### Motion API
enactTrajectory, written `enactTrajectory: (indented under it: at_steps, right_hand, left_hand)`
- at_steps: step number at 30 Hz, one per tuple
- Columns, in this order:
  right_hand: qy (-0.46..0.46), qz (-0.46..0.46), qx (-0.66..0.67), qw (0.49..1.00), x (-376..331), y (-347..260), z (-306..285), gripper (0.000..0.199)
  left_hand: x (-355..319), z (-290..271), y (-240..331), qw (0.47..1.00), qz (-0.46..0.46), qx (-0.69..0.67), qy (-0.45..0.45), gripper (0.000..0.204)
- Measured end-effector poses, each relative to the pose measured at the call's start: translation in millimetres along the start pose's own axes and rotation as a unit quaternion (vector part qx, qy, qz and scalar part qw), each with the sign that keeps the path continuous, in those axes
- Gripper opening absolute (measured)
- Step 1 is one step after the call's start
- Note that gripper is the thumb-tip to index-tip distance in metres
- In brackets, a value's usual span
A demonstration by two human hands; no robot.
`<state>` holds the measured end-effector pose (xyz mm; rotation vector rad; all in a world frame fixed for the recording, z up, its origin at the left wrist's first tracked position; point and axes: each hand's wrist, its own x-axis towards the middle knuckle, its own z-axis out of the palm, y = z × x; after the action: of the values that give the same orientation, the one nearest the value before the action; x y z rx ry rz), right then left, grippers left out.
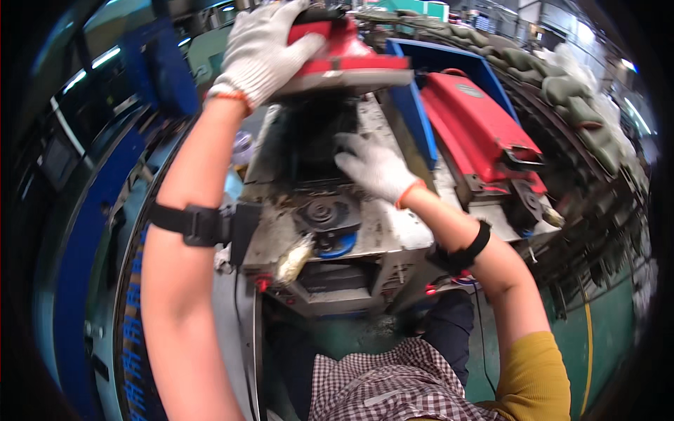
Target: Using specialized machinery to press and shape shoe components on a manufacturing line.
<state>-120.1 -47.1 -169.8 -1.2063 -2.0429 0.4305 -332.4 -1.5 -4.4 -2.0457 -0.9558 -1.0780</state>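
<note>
My left hand [256, 52], in a white knit glove with an orange cuff, is up at the far left of the machine. Its fingers are around the black handle [319, 15] of a raised red cover [344, 52], the thumb lying against the red side. Below the cover is a dark recess [312, 140] in the worn metal machine body [400, 228]. Over the right edge of this recess reaches my right hand [375, 165], also gloved. Its fingers look apart and slightly blurred; their tips are dark. In front of the recess lies a dark round metal fitting [323, 212].
To the right, a second machine has its red cover [470, 119] down, beside a blue panel [414, 105]. Bundled greenish pieces [547, 88] hang along a rack at the far right. A crumpled yellowish bag [295, 259] hangs at the machine's front. Blue framework [88, 231] stands at left.
</note>
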Motion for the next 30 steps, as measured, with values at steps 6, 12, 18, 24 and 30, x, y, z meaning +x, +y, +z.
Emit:
enactTrajectory:
  at_steps: [6, 12, 18, 24, 30]
  right_hand:
    - [-0.043, 0.103, -0.221, 0.969, 78.2, -2.3, 65.9, 0.087]
    - [-0.008, 0.078, -0.051, 0.996, 106.5, 23.3, 60.3, 0.085]
    - [0.009, 0.179, 0.529, 0.829, 31.5, 3.1, -9.1, 0.057]
    - [-0.093, -0.012, 0.65, 0.754, -23.7, -92.8, 25.4, 0.077]
    - [-0.163, -0.13, 0.331, 0.92, -52.4, -138.3, 45.3, 0.077]
  left_hand:
    - [-30.4, -1.6, 2.4, 0.996, 0.04, 0.071, 0.032, 0.062]
    - [-117.9, -18.6, 20.1, 0.987, -0.065, -0.124, 0.078, 0.067]
    - [-214.0, -28.4, 28.8, 0.504, -0.53, -0.68, -0.042, 0.036]
    - [-213.4, -44.2, 69.5, 0.269, -0.407, -0.867, 0.105, 0.054]
    - [-281.5, -103.3, 51.0, 0.255, -0.412, -0.841, 0.243, 0.059]
